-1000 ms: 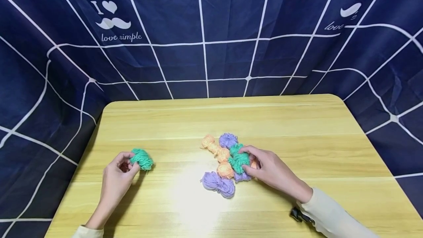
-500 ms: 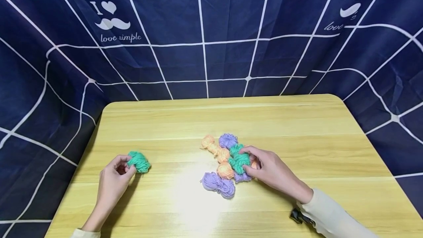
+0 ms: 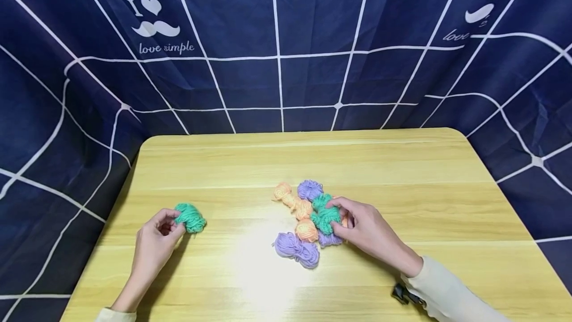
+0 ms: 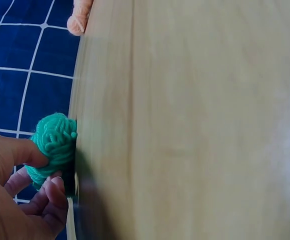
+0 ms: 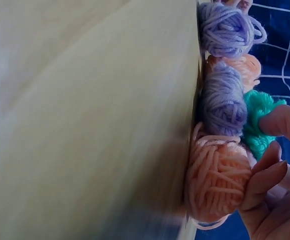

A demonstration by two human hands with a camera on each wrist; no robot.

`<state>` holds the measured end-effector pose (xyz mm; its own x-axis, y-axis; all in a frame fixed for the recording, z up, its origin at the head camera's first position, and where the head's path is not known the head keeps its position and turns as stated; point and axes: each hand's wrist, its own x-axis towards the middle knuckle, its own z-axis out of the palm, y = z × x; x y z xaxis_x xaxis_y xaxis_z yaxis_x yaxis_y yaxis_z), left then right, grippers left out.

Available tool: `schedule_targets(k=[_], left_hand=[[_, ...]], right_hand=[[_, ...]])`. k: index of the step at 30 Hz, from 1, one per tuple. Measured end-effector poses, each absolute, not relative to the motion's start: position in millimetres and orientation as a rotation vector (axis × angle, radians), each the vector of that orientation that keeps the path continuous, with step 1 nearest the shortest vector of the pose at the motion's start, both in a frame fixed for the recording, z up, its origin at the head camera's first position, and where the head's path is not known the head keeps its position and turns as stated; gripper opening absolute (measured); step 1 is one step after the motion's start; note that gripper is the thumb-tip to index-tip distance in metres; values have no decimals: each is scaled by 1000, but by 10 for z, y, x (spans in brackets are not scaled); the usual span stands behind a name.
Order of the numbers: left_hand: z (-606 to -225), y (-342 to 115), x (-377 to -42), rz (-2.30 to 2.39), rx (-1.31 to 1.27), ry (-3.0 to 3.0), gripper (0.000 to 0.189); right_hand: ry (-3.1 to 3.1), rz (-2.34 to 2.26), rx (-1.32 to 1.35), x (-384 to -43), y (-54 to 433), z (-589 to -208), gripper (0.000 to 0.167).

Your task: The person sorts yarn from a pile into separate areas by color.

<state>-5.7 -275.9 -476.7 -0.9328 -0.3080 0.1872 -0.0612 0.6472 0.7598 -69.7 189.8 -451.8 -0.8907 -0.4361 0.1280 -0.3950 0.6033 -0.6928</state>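
Two green skeins: bright, fluffy bundles of wound yarn, one [image 3: 191,218] at the left of the frame, the other [image 3: 324,215] just right of center within the cluster.
Three purple skeins: pale lilac, one [image 3: 310,190] at the top of the cluster, one [image 3: 297,250] pinched at the waist at its lower left, one [image 3: 329,239] partly covered beneath the green.
Peach skeins, at least three: a narrow-waisted one [image 3: 293,201] at the cluster's upper left, a rounder one [image 3: 306,231] near its middle, and one [image 3: 344,220] largely hidden by fingers (the right wrist view shows its strands close up).
Left hand: one, at the lower left [image 3: 154,245], pinching a green skein between thumb and fingers; whether that skein touches the wood cannot be told.
Right hand: one, right of center [image 3: 371,230], gripping the other green skein amid the cluster.
Sleeves: two, cream, the right one [image 3: 449,289] beside a black clip-like object [image 3: 406,293] at lower right.
Table: one, light wood grain [image 3: 214,168], across the lower frame.
Backdrop: navy cloth with white lines [image 3: 250,83], two moustache prints, upper left and upper right (the latter creased).
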Motion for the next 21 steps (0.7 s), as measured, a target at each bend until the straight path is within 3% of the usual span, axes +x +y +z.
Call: schedule_targets(k=[21], left_hand=[[-4736,-2772,-39,-1213,321,-2562,20]], right_hand=[[2811,-1314,-806,-699,1921,-4558,39]])
